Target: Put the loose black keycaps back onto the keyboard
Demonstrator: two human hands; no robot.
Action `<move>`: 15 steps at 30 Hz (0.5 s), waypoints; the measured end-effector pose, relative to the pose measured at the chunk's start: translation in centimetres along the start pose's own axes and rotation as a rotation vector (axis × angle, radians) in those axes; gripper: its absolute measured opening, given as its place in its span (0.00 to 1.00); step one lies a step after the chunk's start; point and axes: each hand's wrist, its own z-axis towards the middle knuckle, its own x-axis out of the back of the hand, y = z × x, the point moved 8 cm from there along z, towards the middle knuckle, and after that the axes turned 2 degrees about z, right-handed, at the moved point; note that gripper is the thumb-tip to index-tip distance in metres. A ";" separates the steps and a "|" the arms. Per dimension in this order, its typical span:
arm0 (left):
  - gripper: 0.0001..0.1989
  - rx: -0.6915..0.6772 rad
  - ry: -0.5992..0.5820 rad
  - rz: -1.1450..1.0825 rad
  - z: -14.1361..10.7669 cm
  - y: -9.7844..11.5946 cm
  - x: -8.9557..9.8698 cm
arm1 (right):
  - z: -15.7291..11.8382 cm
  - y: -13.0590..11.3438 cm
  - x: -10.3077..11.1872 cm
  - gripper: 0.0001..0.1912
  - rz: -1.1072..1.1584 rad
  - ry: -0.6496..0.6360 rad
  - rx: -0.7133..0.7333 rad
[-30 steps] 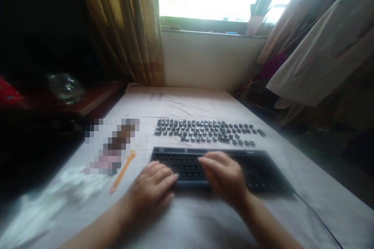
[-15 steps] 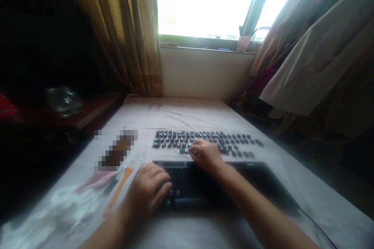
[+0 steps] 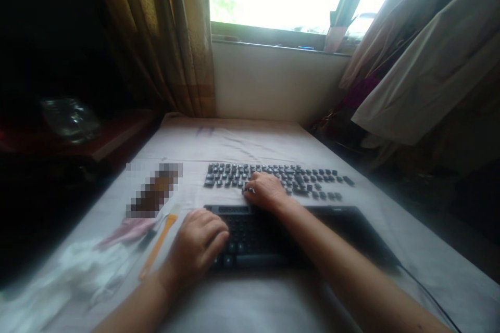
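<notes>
A black keyboard (image 3: 258, 260) lies on the white cloth, with some keys on its left part and a smooth dark stretch on its right. My left hand (image 3: 201, 237) is closed over its left end, thumb on top. Beyond the keyboard, loose black keycaps (image 3: 230, 174) are laid out in rows. My right hand (image 3: 265, 190) reaches over the keyboard to the front row, its thumb and fingers pinched at a keycap. The fingers partly hide that keycap.
Left of the keyboard lie an orange-handled brush (image 3: 158, 247), a pink cloth (image 3: 127, 231) and a crumpled white cloth (image 3: 74, 270). A blurred-out brown item (image 3: 154, 192) is behind them. The keyboard's cable (image 3: 425, 296) runs off right. Clothes (image 3: 422, 78) hang at right.
My right hand has shifted slightly left along the front row of keycaps. My left hand stays on the keyboard's left end. The camera view has tilted down a little.
</notes>
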 end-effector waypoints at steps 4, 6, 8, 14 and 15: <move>0.12 0.006 -0.008 -0.006 -0.1 -0.1 -0.2 | 0.3 -0.2 -0.2 0.12 0.004 -0.005 0.008; 0.12 0.006 -0.012 -0.001 0.0 -0.1 -0.2 | 0.4 -0.3 -0.2 0.12 0.014 0.000 0.009; 0.12 0.005 -0.016 0.008 0.0 0.0 -0.1 | 0.4 -0.4 -0.2 0.11 0.031 0.015 0.006; 0.11 -0.024 -0.023 0.036 0.0 0.2 0.0 | -1.8 0.0 1.3 0.10 0.125 0.139 -0.028; 0.11 -0.032 -0.022 0.040 0.0 0.3 0.0 | -2.6 0.0 1.6 0.09 0.146 0.163 -0.028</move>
